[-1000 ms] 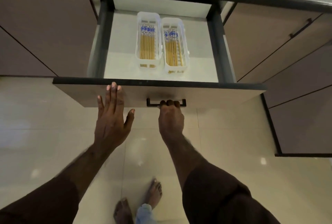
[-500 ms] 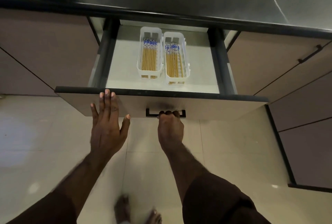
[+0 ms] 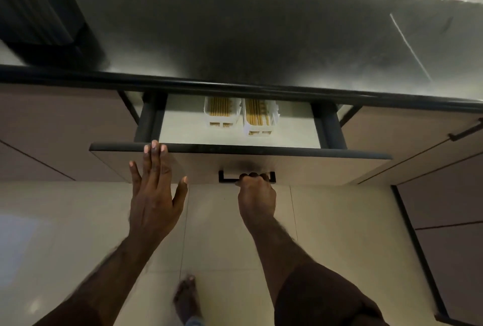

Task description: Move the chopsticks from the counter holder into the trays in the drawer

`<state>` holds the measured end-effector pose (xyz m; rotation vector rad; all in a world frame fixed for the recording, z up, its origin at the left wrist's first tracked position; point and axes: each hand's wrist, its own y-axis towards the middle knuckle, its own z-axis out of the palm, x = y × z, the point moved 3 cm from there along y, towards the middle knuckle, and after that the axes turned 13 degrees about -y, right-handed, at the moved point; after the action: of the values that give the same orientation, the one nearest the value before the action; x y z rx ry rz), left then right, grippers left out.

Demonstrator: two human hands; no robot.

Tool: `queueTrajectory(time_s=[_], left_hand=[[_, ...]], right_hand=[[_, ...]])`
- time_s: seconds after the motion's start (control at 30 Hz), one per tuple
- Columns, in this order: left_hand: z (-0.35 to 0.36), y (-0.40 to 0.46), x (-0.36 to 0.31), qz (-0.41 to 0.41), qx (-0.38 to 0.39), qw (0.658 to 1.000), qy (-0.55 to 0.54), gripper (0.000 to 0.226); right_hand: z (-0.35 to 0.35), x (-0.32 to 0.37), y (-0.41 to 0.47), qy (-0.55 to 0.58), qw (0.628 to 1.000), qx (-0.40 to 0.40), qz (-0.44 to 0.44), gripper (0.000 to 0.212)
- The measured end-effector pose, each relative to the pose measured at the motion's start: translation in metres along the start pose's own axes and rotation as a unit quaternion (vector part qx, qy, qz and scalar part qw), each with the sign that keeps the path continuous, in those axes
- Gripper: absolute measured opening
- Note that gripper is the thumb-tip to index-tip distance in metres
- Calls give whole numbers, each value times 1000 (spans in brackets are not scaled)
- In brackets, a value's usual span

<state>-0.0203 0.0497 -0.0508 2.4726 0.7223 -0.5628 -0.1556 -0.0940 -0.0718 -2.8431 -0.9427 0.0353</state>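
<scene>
Right hand [image 3: 257,192] fisted round the drawer handle [image 3: 247,177], left hand [image 3: 154,190] spread flat on the drawer [image 3: 300,169] front; two white trays [image 3: 241,119] side by side inside (part hidden under the tabletop [image 3: 235,38]), chopsticks [image 3: 222,107] lying in both; dark holder [image 3: 34,4] far left on top

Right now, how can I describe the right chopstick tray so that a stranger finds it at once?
Start at the dark stone counter; below its edge a partly open pale drawer holds two white slotted plastic trays of yellow chopsticks. The right tray lies above the black bar handle held by the right hand. Unlike the left tray, it sits slightly askew and reaches closer to the drawer front.
</scene>
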Motion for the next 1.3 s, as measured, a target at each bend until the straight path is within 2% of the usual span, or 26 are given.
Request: queueTrajectory(time_s=[0.33, 0.43, 0.5, 0.57, 0.63, 0.73, 0.87, 1.03, 1.2, 1.3], left_hand=[[15, 90, 26, 35, 0, 999, 38, 80], [21, 108, 27, 27, -4, 999, 40, 79], [23, 118, 24, 23, -12, 999, 34, 79], [26, 123, 21, 23, -18, 999, 28, 79], [29, 130, 16, 22, -27, 999, 29, 80], [33, 137, 11, 9, -36, 999, 29, 81], [38, 144, 9, 5, -39, 999, 32, 81], [43, 150, 5, 2, -39, 999, 38, 80], [40, 154, -4, 16, -41, 998, 47, 78], [37, 152, -9, 21, -41, 998, 39, 79]], right_hand=[[-18, 8, 116, 30, 999, 5, 44, 17], [-16, 6, 135, 66, 996, 6, 53, 20], [-14, 6, 142, 73, 997, 15, 28, 25], [-13, 6, 147, 28, 999, 41, 2, 25], [-12, 2, 156, 33, 996, 83, -6, 27], [-13, 0, 166, 7, 993, 121, -7, 41], [-10, 0, 174, -30, 995, 96, -21, 49], [-8, -1, 180, -36, 996, 69, -42, 46], [-14, -6, 182, -25, 994, 81, -63, 42], [-28, -17, 171, -4, 996, -4, -91, 32]])
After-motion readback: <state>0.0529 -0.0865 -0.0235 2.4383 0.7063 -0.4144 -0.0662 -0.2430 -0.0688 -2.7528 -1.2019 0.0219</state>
